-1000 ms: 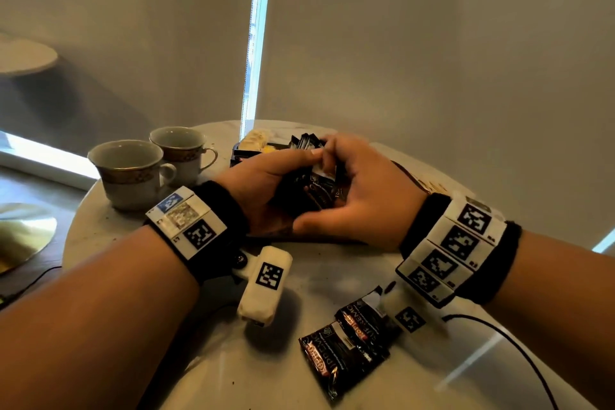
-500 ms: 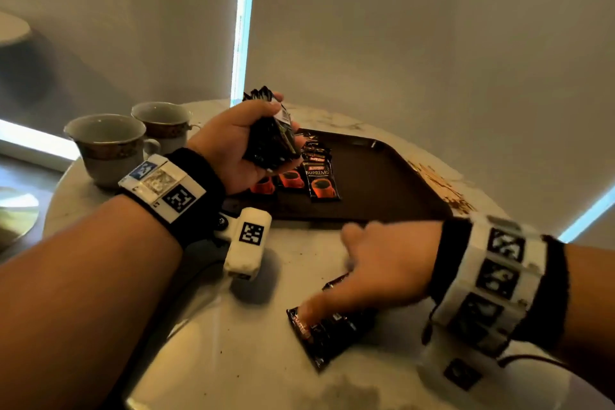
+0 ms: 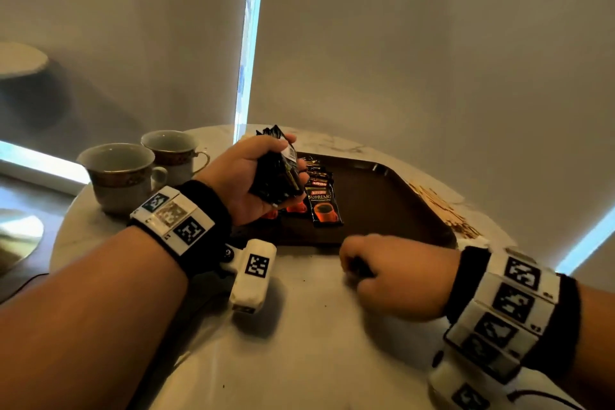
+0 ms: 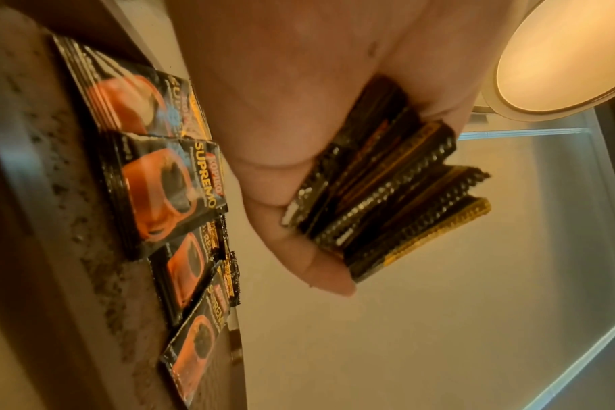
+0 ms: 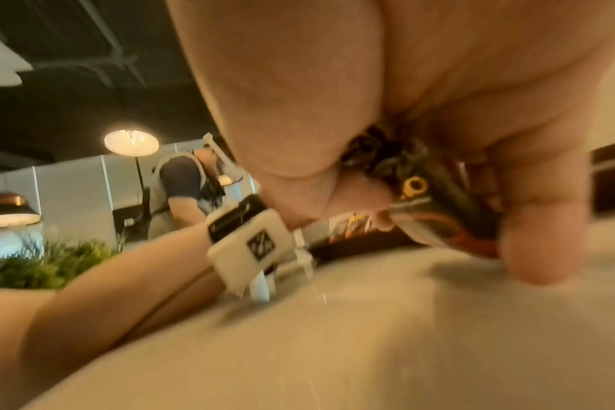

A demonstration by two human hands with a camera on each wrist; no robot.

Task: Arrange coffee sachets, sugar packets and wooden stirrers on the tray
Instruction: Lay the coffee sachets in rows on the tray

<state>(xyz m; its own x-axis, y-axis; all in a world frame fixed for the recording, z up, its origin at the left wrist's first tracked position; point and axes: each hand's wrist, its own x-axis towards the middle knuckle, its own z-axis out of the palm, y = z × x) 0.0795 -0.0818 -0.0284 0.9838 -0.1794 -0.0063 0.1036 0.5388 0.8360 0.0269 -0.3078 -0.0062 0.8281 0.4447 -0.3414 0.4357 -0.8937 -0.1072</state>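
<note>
**Both hands full of coffee sachets**

My left hand [image 3: 253,176] grips a fanned stack of black sachets [image 4: 387,194] above the tray's near-left corner, its fingers mostly hidden behind them. My right hand [image 3: 396,276] is clenched around crumpled sachets [image 5: 436,205] against the marble table [image 3: 316,343], just in front of the tray; how many I cannot tell. On the brown tray [image 3: 392,203] lies an overlapping row of Supremo sachets [image 3: 322,206], partly covered by my left hand. Wooden stirrers [image 3: 442,210] lie blurred beside the tray's right rim. Two cups [image 3: 133,170] stand to the left.
</note>
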